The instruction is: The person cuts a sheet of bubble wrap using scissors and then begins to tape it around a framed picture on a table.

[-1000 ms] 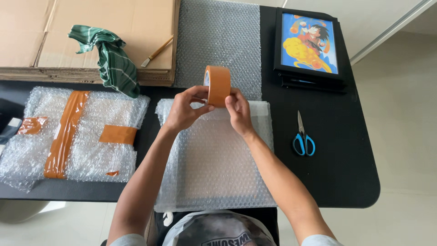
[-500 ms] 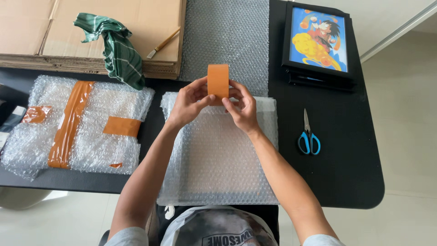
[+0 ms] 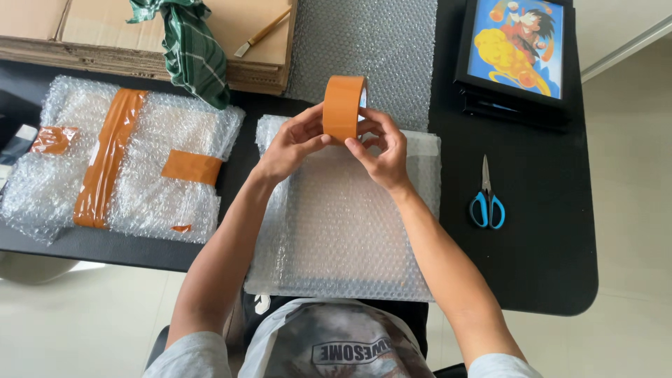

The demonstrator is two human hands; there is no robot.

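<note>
Both hands grasp the tape roll (image 3: pixel 344 108) above the bubble-wrapped parcel (image 3: pixel 343 231).
Left hand (image 3: pixel 290 143) steadies; right hand (image 3: pixel 381 150) should probably pick the tape end cleanly.

Bright, even daylight — soft, diffuse, no hard shadows. Black surface (image 3: pixel 546 266) reads matte with mild sheen toward 3 o'clock. Small glints scattered on taped bubble-wrap parcel (image 3: pixel 126 161) at 9 o'clock; plastic near white there, slightly washed out. Pale floor (image 3: pixel 630 175) at 3 o'clock and along 7 o'clock close to overexposed. Faint soft shadow under forearms on bubble wrap at centre. Focus sharp across frame — no motion blur. Slight wide-angle stretch at corners.
</note>
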